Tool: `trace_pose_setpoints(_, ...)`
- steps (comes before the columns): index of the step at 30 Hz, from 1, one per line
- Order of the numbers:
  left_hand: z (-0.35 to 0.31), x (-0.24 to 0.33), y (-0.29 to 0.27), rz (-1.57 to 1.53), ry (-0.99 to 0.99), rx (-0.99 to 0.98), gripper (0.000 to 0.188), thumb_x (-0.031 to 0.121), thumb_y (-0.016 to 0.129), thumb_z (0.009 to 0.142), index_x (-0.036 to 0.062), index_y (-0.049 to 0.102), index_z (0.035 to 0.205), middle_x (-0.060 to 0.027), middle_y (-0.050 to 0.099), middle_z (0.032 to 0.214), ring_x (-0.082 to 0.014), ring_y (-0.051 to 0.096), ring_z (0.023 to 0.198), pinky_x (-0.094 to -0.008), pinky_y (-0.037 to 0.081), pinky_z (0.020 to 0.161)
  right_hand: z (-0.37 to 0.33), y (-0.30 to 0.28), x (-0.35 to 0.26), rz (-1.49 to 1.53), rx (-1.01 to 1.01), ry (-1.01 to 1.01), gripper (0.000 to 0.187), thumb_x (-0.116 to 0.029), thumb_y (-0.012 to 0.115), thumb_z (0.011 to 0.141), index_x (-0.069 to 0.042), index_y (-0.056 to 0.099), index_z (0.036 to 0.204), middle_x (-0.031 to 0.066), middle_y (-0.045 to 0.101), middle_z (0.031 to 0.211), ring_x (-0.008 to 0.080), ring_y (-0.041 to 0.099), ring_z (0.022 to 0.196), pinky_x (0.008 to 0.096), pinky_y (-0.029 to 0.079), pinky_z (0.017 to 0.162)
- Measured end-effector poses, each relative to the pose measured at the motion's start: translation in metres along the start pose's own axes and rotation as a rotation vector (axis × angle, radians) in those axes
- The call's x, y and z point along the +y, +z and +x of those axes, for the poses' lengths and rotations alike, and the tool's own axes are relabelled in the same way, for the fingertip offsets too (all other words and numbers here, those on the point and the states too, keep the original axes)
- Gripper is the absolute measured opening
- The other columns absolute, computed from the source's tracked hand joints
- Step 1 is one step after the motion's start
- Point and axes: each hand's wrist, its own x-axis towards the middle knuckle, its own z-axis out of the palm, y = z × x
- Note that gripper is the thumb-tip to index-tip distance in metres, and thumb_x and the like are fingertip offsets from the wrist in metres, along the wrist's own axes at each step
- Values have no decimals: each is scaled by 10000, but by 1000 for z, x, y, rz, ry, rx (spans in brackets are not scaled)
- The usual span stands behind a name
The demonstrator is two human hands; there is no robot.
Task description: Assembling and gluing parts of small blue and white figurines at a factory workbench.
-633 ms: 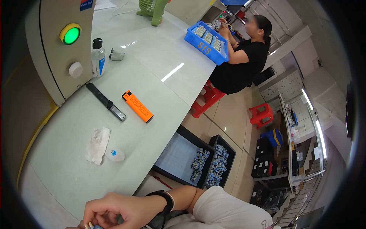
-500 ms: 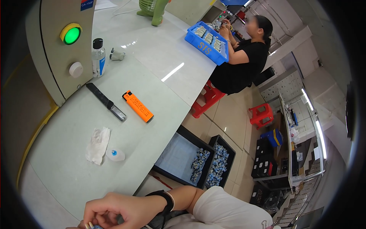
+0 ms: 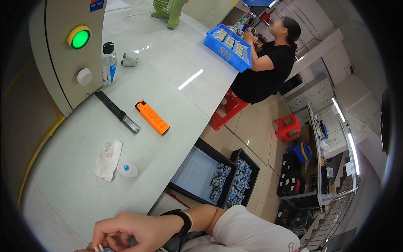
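At the lower edge, my right hand (image 3: 130, 231) is closed, its fingers curled and pinched together. A small bluish part (image 3: 108, 249) shows at its fingertips, mostly cut off by the picture's edge, so its kind is unclear. Just left of it lies a sliver of skin, apparently my left hand (image 3: 85, 249); its fingers are out of sight. On the table beyond my hands are a small dropper bottle (image 3: 128, 170) with a blue tip and a crumpled white tissue (image 3: 108, 159). Farther off lie an orange lighter-shaped case (image 3: 152, 117) and a black-handled utility knife (image 3: 117, 112).
A beige machine (image 3: 65, 54) with a lit green button stands left, beside a clear bottle (image 3: 109, 65). Black bins (image 3: 197, 195) with small blue parts sit below the table's right edge. A co-worker (image 3: 268, 63) sits behind a blue tray (image 3: 228, 61); a green fan (image 3: 168, 10) stands far off.
My right hand keeps almost the same place and pinch. The co-worker's hands have shifted slightly behind the blue tray, and the head has turned a little.
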Motion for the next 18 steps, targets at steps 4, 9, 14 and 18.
trace_pose_setpoints(4,-1,-1,-1,22,14,-9,398,149,709,671,33,405,899,-54,459,786,-120,471,672,-217,375,621,-1,0,-1,-2,3,9,246,-2,569,717,29,526,957,1,544,707,9,457,555,141,343,453)
trace_pose_setpoints(9,0,0,1,6,20,-14,386,146,701,679,30,405,899,-53,459,778,-119,468,667,-215,372,615,-1,-1,0,-13,2,6,245,-2,565,718,27,527,957,2,546,707,10,458,554,141,345,455)
trace_pose_setpoints(14,0,1,2,54,18,1,370,140,690,688,24,405,893,-51,453,770,-115,454,657,-211,364,610,0,0,0,-7,15,8,242,-2,562,716,24,529,955,3,548,706,11,464,554,141,348,459)
trace_pose_setpoints(18,0,1,3,34,23,11,369,149,691,690,22,406,885,-50,446,763,-112,441,647,-209,355,602,0,0,0,-9,13,11,243,-1,561,715,24,529,954,3,550,703,10,465,555,140,349,461)
